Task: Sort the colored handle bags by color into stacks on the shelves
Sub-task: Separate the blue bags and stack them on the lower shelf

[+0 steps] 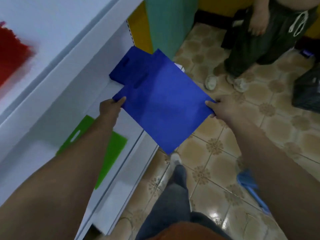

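Note:
I hold a flat blue handle bag (166,108) out over the shelf edge. My left hand (110,108) pinches its left corner and my right hand (220,109) pinches its right corner. Just beyond it, a stack of blue bags (129,66) lies on the lower white shelf (97,94). A green bag (114,149) with a cut-out handle lies on the same shelf, partly under my left forearm. Red bags (12,54) lie on the shelf above, blurred.
Another person (266,32) stands on the tiled floor (225,153) at the upper right. A black plastic bag (308,90) sits at the right edge, a blue stool or dustpan (251,186) at the lower right. Teal and yellow panels (166,23) stand behind the shelf end.

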Demonstrator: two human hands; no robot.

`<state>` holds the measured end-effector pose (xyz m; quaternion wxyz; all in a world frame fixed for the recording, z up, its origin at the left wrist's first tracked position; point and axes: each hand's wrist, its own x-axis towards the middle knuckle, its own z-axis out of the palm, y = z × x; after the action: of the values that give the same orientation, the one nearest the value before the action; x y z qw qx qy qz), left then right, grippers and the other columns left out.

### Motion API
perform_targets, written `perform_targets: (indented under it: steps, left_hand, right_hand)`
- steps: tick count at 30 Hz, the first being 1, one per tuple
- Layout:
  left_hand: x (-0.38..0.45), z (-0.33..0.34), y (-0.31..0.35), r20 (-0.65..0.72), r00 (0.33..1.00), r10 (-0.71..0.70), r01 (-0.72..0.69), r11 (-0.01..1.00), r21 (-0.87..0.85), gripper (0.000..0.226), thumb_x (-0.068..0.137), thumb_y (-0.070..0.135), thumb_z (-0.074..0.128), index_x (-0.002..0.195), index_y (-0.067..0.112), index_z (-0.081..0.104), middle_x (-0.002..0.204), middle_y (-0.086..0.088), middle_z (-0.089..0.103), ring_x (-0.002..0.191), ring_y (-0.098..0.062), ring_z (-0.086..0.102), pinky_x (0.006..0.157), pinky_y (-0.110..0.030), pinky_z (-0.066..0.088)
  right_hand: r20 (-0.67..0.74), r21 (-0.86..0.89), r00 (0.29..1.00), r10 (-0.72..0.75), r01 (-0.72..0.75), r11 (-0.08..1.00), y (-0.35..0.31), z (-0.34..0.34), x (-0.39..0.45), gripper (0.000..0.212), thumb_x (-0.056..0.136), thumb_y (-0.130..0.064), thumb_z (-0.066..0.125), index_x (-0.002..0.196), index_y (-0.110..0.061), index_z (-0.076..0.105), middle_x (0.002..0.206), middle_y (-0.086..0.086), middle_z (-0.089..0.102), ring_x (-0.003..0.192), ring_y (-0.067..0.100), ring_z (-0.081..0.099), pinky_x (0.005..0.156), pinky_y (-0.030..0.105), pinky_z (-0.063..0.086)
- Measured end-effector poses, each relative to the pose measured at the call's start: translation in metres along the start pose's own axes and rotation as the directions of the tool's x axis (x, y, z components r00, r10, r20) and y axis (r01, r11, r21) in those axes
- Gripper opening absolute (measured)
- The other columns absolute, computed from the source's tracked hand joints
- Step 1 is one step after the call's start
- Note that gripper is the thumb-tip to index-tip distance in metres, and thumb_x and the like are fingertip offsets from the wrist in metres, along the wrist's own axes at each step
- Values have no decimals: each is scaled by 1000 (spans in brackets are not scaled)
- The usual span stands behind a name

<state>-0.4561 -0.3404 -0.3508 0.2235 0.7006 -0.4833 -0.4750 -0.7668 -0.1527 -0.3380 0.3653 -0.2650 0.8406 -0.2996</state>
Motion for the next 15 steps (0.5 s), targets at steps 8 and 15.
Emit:
perform_targets:
  steps: [8, 15]
  left_hand:
    - [123, 57, 20, -17, 967, -253, 235, 917, -323, 14, 91, -2, 62, 80, 4, 58, 86, -12, 61, 70, -16, 59, 53, -23, 56]
    - [199, 75, 37, -146, 945, -293, 226, 908, -354, 19, 88, 5, 69, 73, 6, 59, 80, -7, 63, 69, -12, 59, 74, -26, 57]
  right_hand:
    - [31, 7, 998, -62, 62, 998, -36, 33, 168, 12, 96, -12, 56, 84, -12, 55, 58, 7, 58, 37, 3, 57, 55, 30, 56]
    - [113, 75, 980, -166, 159, 984, -74, 71, 278, 10, 94, -3, 49, 96, -8, 57, 61, 10, 62, 38, 5, 58, 45, 18, 50]
